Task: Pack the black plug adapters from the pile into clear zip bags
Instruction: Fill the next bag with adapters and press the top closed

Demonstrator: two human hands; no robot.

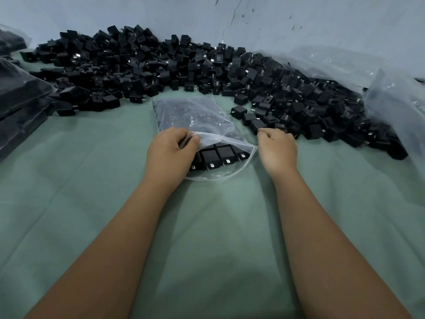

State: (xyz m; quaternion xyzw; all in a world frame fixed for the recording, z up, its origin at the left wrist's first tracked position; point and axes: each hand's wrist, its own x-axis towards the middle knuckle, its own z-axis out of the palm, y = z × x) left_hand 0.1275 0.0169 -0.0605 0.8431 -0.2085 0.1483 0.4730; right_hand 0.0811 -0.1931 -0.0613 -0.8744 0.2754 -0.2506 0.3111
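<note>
A clear zip bag (197, 116) lies on the green cloth with its mouth toward me, and a row of black plug adapters (218, 155) shows inside the opening. My left hand (170, 153) pinches the bag's upper lip and lifts it, holding the mouth open. To the right of the bag, my right hand (277, 148) has its fingers curled at the near edge of the big pile of black adapters (161, 65). They close on an adapter (257, 126) there; my fingers hide most of the grip.
Filled bags of adapters (20, 100) are stacked at the left edge. Large crumpled clear plastic bags (391, 100) lie at the right, over the pile's end. A pale wall (299, 19) stands right behind the pile. Green cloth (218, 238) covers the surface toward me.
</note>
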